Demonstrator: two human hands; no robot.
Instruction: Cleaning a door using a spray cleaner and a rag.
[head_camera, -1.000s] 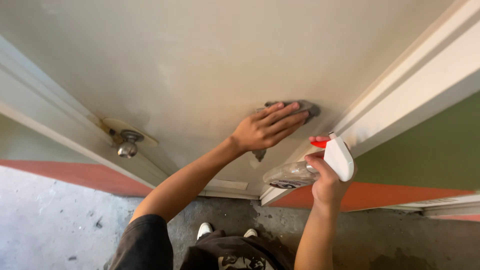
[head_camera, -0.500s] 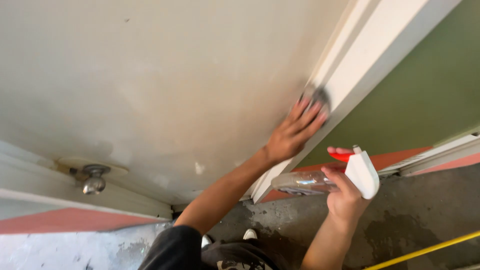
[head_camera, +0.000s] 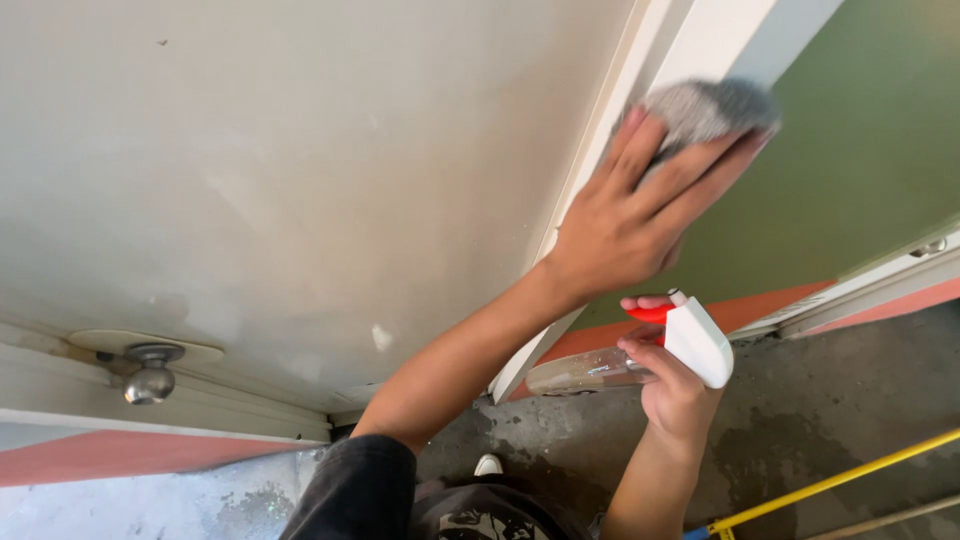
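**Cloth on the door frame**

Head view: the left hand (head_camera: 625, 225) presses a grey woven cloth (head_camera: 705, 108) flat against the white door frame (head_camera: 690, 45) at one o'clock. The right hand (head_camera: 672, 385), grip closed, holds a clear spray bottle with white-and-red trigger head (head_camera: 640, 355) at five o'clock.

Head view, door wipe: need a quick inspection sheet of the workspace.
Surface: pale cream door, faint smudges and a small chip near its lower edge; white door frame beside it.
Job's things: grey fuzzy cloth pressed on the frame; clear plastic spray bottle with white head and red trigger.
Clutter: yellow pole on the grey concrete floor.
Hands: left hand flat on the cloth; right hand grips the bottle.
Cables: nothing seen.
Surroundings: round metal doorknob, green wall with orange base band.
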